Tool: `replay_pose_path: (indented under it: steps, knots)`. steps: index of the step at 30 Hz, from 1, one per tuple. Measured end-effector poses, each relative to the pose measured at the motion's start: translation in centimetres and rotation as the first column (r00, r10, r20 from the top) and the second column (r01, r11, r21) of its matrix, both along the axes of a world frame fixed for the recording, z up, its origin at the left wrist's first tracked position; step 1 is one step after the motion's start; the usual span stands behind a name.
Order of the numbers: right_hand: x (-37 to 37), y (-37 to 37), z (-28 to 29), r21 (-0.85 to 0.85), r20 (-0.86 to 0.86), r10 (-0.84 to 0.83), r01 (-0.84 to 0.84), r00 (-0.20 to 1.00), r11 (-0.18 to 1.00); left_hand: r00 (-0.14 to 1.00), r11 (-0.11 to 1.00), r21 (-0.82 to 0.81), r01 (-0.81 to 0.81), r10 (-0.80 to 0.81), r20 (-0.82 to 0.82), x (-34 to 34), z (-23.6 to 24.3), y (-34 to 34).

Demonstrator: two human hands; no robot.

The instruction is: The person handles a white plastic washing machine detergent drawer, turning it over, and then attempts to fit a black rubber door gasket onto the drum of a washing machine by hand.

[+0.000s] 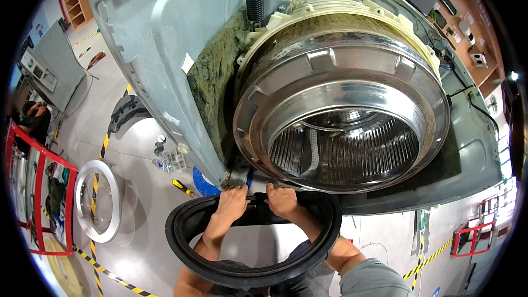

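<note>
A big black rubber door gasket ring (pixel 181 242) hangs in front of me, below the open front of a washing machine. My left hand (pixel 231 202) and my right hand (pixel 282 200) both grip the ring's upper edge, side by side, right under the lip of the shiny steel drum (pixel 341 126). The drum sits in a cream plastic tub (pixel 330 10) inside a grey metal cabinet (pixel 159 27) with its front panel off.
On the floor to the left lie a round glass door with a silver frame (pixel 93 201), a yellow-handled screwdriver (pixel 181 187), small loose parts (pixel 168 157) and a dark curved part (pixel 124 113). Red frames stand at far left (pixel 38 198) and lower right (pixel 467 236). Yellow-black tape marks the floor.
</note>
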State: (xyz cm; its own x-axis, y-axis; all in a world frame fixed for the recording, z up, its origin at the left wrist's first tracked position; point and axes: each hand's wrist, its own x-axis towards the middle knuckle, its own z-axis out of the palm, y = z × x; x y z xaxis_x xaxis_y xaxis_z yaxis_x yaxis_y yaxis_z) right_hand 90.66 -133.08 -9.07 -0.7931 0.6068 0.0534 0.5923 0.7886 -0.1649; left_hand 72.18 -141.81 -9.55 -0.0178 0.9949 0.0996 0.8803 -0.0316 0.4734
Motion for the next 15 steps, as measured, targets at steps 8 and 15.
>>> replay_pose_path:
  steps: [8,15]
  knots:
    - [-0.9,-0.1,2.1,-0.115,0.184,-0.015,0.037,0.983,0.993,1.0,1.0,-0.009,-0.006,0.006,0.0,0.0,0.2,-0.1]
    - [-1.2,-0.3,2.6,-0.117,0.222,-0.048,0.075,0.974,0.99,1.0,1.0,-0.016,-0.009,0.009,-0.003,0.0,0.4,-0.1]
